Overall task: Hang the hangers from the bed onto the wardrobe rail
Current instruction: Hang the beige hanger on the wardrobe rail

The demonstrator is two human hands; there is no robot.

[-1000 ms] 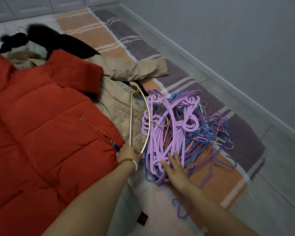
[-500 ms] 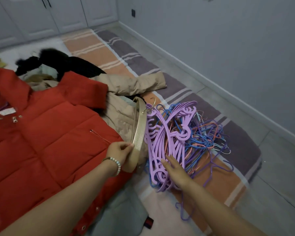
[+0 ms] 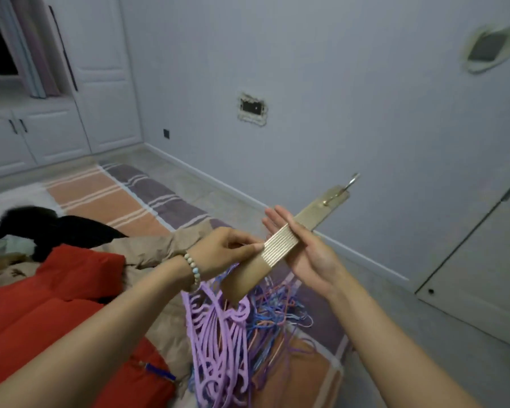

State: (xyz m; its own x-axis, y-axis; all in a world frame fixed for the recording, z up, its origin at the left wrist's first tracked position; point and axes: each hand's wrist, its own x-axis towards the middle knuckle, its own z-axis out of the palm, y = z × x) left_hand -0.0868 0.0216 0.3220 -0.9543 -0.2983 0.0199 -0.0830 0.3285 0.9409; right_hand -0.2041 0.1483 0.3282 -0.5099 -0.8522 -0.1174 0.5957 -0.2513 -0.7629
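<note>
We see a gold hanger (image 3: 280,247) held up in the air above the bed (image 3: 100,192), tilted, with its metal hook (image 3: 351,182) pointing up and to the right. The left hand (image 3: 221,248), with a bead bracelet at the wrist, pinches the hanger's ribbed edge. The right hand (image 3: 304,248) lies flat against the other side, fingers straight. Below them, on the bed, a pile of purple hangers (image 3: 218,334) lies tangled with thin blue and orange wire hangers (image 3: 277,319). A red jacket (image 3: 42,313) and a beige coat (image 3: 159,245) lie to the left.
</note>
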